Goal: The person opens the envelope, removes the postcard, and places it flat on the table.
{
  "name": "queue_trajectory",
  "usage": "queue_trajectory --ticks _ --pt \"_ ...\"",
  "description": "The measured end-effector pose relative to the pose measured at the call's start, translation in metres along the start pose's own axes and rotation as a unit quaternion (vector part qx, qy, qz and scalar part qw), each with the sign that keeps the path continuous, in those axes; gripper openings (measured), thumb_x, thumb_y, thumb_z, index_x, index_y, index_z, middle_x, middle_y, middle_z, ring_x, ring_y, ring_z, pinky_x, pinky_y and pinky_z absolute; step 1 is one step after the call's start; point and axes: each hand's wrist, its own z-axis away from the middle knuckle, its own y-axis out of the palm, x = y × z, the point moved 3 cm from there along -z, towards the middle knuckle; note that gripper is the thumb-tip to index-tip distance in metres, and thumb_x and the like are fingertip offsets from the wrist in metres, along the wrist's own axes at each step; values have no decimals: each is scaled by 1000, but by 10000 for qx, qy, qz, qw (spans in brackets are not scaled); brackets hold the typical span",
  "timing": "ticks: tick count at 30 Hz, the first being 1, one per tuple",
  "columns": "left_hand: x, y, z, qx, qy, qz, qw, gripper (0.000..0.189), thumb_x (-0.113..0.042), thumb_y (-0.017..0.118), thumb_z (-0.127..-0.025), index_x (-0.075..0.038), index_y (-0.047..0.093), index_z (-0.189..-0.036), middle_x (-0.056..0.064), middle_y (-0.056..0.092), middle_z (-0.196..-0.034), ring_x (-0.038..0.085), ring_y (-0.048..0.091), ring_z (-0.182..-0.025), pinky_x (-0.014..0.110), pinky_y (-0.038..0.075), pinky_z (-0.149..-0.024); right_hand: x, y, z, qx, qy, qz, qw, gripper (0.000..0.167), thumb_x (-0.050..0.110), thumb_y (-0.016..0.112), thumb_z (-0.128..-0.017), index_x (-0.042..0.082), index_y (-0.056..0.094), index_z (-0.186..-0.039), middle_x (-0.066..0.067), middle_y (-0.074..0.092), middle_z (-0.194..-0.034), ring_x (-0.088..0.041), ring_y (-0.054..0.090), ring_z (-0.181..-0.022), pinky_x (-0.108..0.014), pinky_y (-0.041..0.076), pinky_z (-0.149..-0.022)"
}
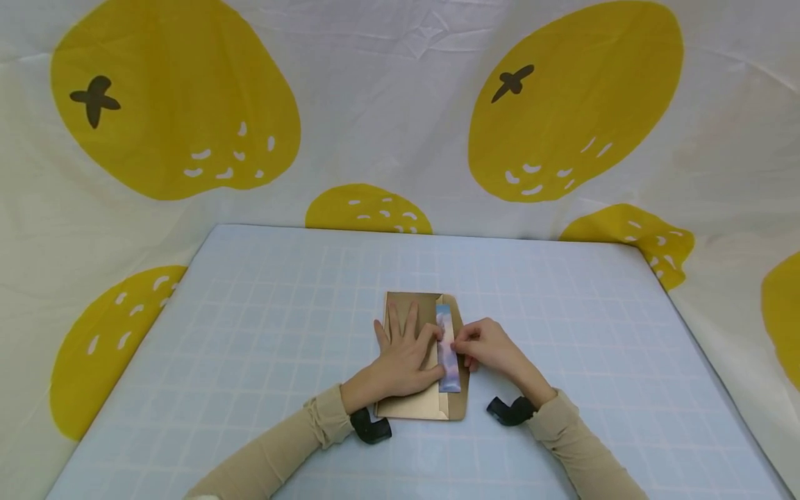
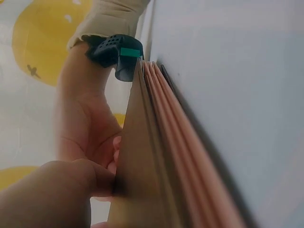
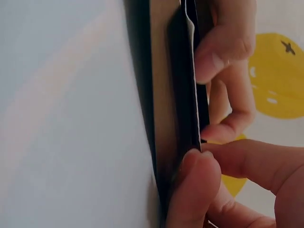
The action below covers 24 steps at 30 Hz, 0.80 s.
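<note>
A gold-brown, flat, envelope-like piece (image 1: 414, 409) lies on the table, its flap-shaped side to the right. Along that side runs a narrow strip (image 1: 449, 371) with a blue and lilac pastel pattern. My left hand (image 1: 400, 367) rests spread on the brown piece, its thumb and index fingertip touching the strip's left edge. With thumb and index finger, my right hand (image 1: 494, 347) pinches the strip's right edge. The right wrist view has the pinching thumb (image 3: 197, 178) close up. Stacked brown and pinkish layers (image 2: 173, 142) appear edge-on in the left wrist view.
The pale blue table cover (image 1: 281, 305) has a faint white grid. Behind it hangs a white cloth (image 1: 387, 104) with big yellow fruit shapes. Each wrist carries a black camera mount; the left one (image 1: 371, 427) sits just below the brown piece's near edge.
</note>
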Motion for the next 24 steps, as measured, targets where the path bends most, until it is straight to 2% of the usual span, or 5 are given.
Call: queue_trajectory --ticks 13,24 --pt "1 2 0 89 -39 -104 9999 44 -49 54 -89 -30 39 -125 25 -12 -162 52 -33 -136 81 -11 -96 -5 -18 4 598 32 -147 9981 17 9 68 -88 -4 72 -77 -5 59 -53 -13 53 -43 -30 48 -45" --pt "0 0 0 33 14 -143 9999 41 -48 53 -89 -30 41 -124 26 -10 -162 54 -31 -137 82 -10 -95 -19 -31 3 1146 160 -747 9905 22 12 67 -93 -7 70 -80 -5 61 -59 -11 55 -45 -24 48 -47"
